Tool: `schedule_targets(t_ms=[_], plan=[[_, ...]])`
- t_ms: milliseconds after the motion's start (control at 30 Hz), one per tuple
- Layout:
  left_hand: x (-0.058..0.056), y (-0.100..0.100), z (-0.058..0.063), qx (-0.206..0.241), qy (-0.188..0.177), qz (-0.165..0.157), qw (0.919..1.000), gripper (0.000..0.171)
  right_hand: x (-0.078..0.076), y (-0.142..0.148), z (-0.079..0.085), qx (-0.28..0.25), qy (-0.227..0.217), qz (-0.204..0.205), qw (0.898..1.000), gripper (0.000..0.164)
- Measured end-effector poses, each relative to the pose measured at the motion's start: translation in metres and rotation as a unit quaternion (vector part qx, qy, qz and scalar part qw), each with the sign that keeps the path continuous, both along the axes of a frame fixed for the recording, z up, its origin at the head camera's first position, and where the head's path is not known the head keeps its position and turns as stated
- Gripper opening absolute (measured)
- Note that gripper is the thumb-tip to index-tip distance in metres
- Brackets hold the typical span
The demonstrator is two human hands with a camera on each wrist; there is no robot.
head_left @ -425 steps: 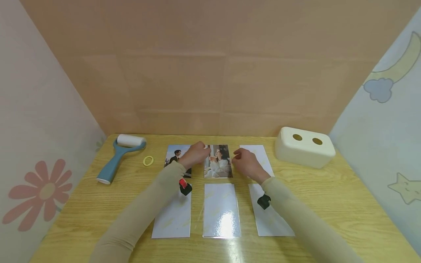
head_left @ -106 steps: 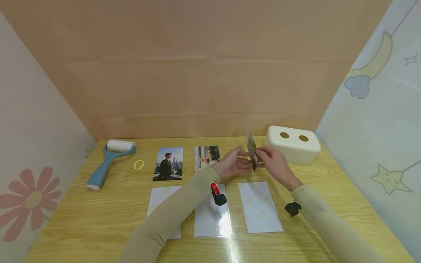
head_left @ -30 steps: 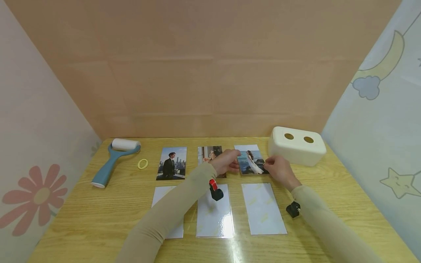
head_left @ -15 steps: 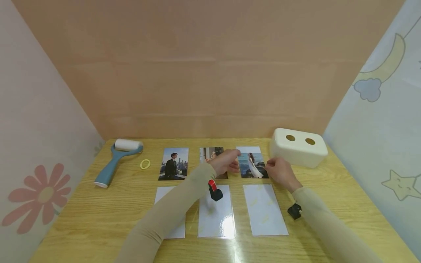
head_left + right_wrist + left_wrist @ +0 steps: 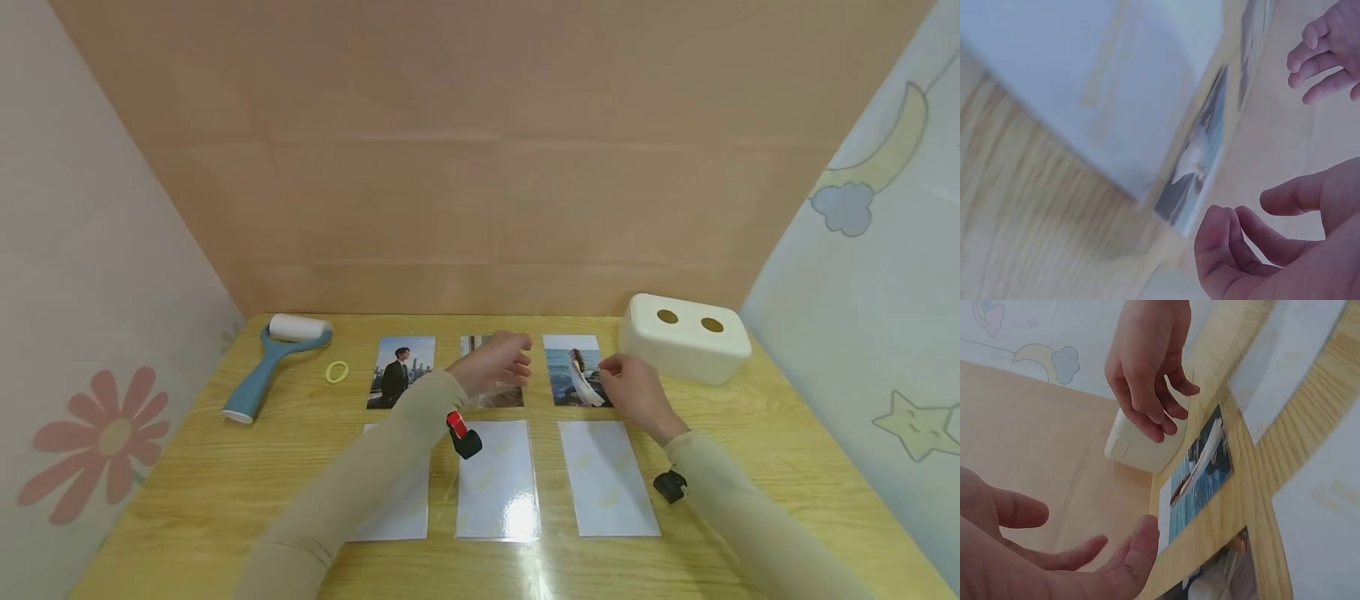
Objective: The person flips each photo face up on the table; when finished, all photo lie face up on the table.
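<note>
My left hand (image 5: 493,363) hangs over the middle photo (image 5: 504,398), hiding much of it, with its fingers loosely bent around nothing. Just at the right edge of the seaside photo (image 5: 567,385), which shows a figure in a white dress, is my right hand (image 5: 637,393). In the left wrist view that right hand (image 5: 1147,369) has relaxed, spread fingers, clear of the picture. The seaside photo lies flat on the wooden table (image 5: 547,575). Farther left lies a photo of a figure in a dark suit (image 5: 392,382).
Three white cards lie in the front row: left (image 5: 401,512), middle (image 5: 495,475) and right (image 5: 609,479). A blue-handled lint roller (image 5: 258,379) and a yellow ring (image 5: 330,373) are at the left. At the back right stands a cream box with two holes (image 5: 686,350).
The seaside photo, held upright 3.5 seconds ago, was laid down and shifted onto the white card beneath. My left hand has since drawn left, away from it; the right stays near its edge.
</note>
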State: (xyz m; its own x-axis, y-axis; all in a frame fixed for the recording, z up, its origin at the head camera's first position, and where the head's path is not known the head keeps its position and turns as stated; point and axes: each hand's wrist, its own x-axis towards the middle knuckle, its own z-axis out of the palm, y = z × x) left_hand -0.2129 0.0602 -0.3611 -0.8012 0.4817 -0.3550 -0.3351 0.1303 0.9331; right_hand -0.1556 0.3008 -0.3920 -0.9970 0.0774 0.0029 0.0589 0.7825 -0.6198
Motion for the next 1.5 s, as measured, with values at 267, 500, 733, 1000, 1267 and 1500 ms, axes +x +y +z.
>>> schedule_targets(t_ms=[267, 500, 733, 1000, 1267, 1500], plan=[[0.006, -0.024, 0.002, -0.034, 0.115, -0.044, 0.9918, 0.036, 0.006, -0.019, 0.01, -0.011, 0.025, 0.03, 0.999, 0.033], [0.02, -0.045, 0.011, -0.14, 0.222, -0.073, 0.9621, 0.042, 0.011, -0.037, 0.016, -0.013, 0.037, 0.059, 0.998, 0.03], [0.034, -0.07, 0.008, -0.174, 0.235, -0.052, 0.9547, 0.037, 0.013, -0.051, 0.018, -0.012, 0.028, 0.076, 0.997, 0.028], [0.048, -0.091, 0.011, -0.211, 0.246, -0.031, 0.9456, 0.037, 0.021, -0.059, 0.021, -0.018, 0.028, 0.106, 0.994, 0.026], [0.059, -0.114, 0.012, -0.236, 0.247, 0.009, 0.9397, 0.035, 0.03, -0.074, 0.022, -0.056, 0.016, 0.132, 0.99, 0.025], [0.068, -0.138, 0.002, -0.258, 0.232, 0.039, 0.937, 0.033, 0.037, -0.09, 0.019, -0.079, -0.008, 0.159, 0.984, 0.026]])
